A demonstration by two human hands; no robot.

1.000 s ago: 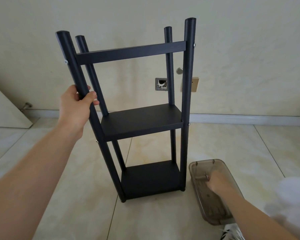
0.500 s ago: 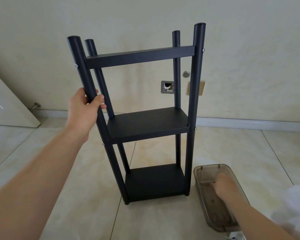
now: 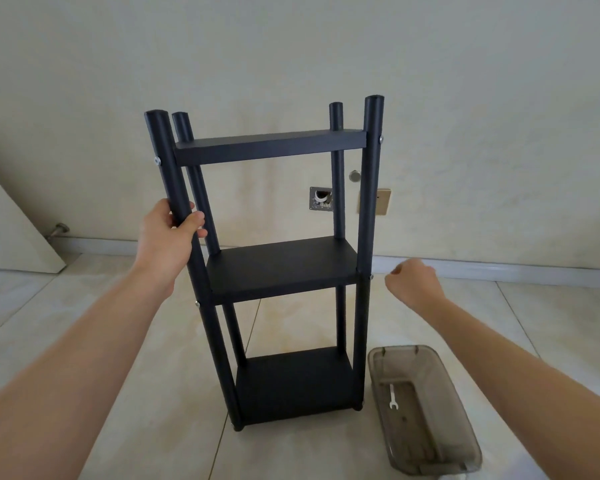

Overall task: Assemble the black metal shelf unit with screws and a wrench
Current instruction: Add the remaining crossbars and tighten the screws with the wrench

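The black metal shelf unit (image 3: 281, 268) stands upright on the tiled floor, with three shelves fixed between four round posts. Silver screw heads show on the front posts, such as the screw (image 3: 157, 161) at the top left. My left hand (image 3: 167, 233) grips the front left post between the top and middle shelves. My right hand (image 3: 416, 285) hovers with curled fingers just right of the front right post at middle-shelf height; nothing is visible in it. A small silver wrench (image 3: 392, 396) lies in the smoky plastic tray (image 3: 430, 441) on the floor right of the unit.
A white door (image 3: 7, 230) leans open at the left, with a door stopper (image 3: 58, 230) at the baseboard. An open wall box (image 3: 321, 199) and a gold plate (image 3: 383, 202) sit on the wall behind the unit. Tiled floor surrounds the shelf.
My right hand has come up out of the tray to the middle shelf's right side, leaving the wrench in the tray. The view has pulled back; my left hand keeps its grip.
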